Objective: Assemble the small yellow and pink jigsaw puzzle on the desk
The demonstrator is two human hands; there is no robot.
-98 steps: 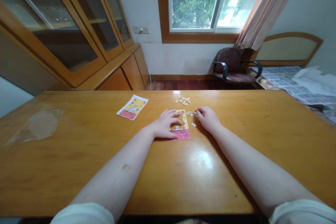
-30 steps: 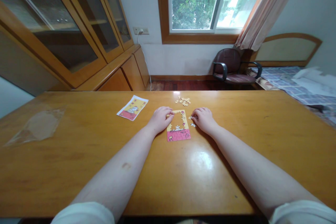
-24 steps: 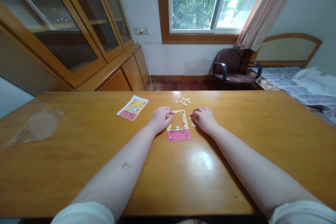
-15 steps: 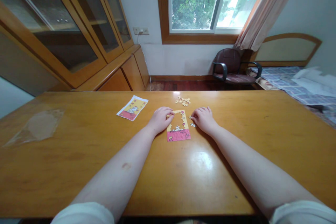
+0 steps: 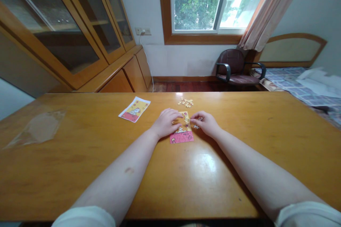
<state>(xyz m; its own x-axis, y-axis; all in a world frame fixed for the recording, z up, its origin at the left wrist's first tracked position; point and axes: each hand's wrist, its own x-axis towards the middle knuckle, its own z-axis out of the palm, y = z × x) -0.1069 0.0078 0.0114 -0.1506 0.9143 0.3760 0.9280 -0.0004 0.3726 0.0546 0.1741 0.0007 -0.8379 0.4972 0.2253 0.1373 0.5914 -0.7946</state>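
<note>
A partly assembled jigsaw puzzle (image 5: 181, 137) lies flat on the table, with a pink lower band, a yellow border and a gap in its middle. Over its left side rests my left hand (image 5: 167, 123), thumb and fingers spread, covering that edge. My right hand (image 5: 207, 122) is at the puzzle's right edge, thumb and fingertips pinched on a small puzzle piece, mostly hidden by the fingers. Below those fingers lie a few loose pieces (image 5: 196, 126), partly covered. Beyond the puzzle sits a small heap of loose pieces (image 5: 185, 103).
A picture card (image 5: 135, 109) with a white animal on yellow and pink lies left of the puzzle. Farther left is a clear plastic bag (image 5: 39, 127) on the wooden table (image 5: 165, 184). Past the far edge stand a cabinet, an office chair (image 5: 231, 65) and a bed.
My right hand has shifted left, bringing its pinched fingertips to the puzzle's right edge. My left hand has moved slightly right over the puzzle, with thumb and fingers now wider apart.
</note>
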